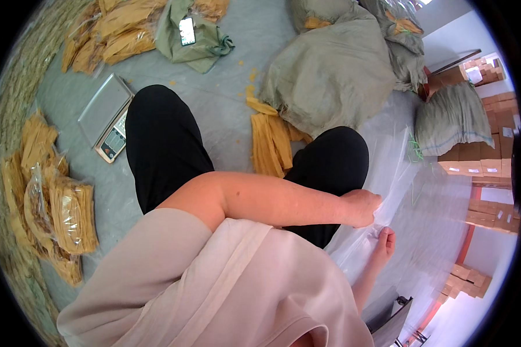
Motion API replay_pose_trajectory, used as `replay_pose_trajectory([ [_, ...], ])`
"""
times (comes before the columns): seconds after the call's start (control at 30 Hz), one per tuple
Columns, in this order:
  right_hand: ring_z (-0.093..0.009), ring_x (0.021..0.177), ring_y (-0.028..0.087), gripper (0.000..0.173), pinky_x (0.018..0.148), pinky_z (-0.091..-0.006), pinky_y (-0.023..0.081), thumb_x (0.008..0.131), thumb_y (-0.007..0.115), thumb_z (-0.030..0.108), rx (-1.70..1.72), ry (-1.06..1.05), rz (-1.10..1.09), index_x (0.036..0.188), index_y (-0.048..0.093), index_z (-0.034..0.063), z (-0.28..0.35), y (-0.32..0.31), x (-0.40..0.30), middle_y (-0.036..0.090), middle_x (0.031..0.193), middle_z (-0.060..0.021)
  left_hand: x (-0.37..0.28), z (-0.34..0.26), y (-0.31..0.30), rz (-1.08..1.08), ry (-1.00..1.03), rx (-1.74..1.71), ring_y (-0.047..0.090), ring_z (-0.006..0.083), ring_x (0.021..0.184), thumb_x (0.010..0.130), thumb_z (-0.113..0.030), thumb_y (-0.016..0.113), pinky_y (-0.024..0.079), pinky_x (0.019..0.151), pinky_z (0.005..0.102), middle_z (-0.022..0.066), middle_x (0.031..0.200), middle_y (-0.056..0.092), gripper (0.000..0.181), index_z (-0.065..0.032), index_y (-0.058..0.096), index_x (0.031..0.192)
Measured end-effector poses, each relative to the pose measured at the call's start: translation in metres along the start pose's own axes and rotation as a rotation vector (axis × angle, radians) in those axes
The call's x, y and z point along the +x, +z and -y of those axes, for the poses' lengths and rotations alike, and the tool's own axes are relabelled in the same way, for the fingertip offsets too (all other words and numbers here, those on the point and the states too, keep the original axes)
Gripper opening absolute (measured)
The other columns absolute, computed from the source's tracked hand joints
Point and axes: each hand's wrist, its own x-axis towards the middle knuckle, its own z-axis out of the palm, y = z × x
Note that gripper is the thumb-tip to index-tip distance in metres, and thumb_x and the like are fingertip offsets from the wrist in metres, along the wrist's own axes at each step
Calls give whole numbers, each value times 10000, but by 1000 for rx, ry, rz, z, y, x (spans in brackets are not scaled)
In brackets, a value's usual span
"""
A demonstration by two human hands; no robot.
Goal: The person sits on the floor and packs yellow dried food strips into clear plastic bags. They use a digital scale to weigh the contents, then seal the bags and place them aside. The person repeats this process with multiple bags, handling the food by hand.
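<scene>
My left hand (pixel 361 208) reaches across my body to the right, its fingers closed on a clear plastic bag (pixel 388 178). Just below it, my right hand (pixel 386 243) pinches the same thin plastic, with its fingers curled in. The plastic spreads over the floor beside my right knee; its full outline is hard to make out. Between my knees lies a loose bundle of flat yellow strips (pixel 271 145), partly hidden by my forearm. The strips reach up to a large grey-green woven sack (pixel 330 78).
A digital scale (pixel 108 112) stands by my left knee. Bagged yellow bundles (pixel 71 214) lie at left, and more bagged bundles (pixel 126 32) farther ahead. A lit phone (pixel 187 31) rests on a green sack (pixel 204 50). At right are another woven sack (pixel 453 121) and stacked cardboard boxes (pixel 482 167).
</scene>
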Motion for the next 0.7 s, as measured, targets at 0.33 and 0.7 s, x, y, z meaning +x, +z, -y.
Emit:
replay_pose_trajectory([
  [0.33,-145,1143,473,409,972,-279,353,985,455,274,34,-18,192,1281,487,-6,20,54,-17,526,1255,-101,-19,1,-31,-99,25,-42,612,399,846,760,-52,529,468,739,453,254,849,623,181,44,561,910],
  [0.7,-213,1026,548,382,883,-365,436,918,435,282,-94,306,-259,1099,620,1,-84,-83,54,608,1090,-103,-32,-12,-43,-18,3,98,617,397,753,743,-2,494,474,667,471,261,771,613,395,95,461,1124],
])
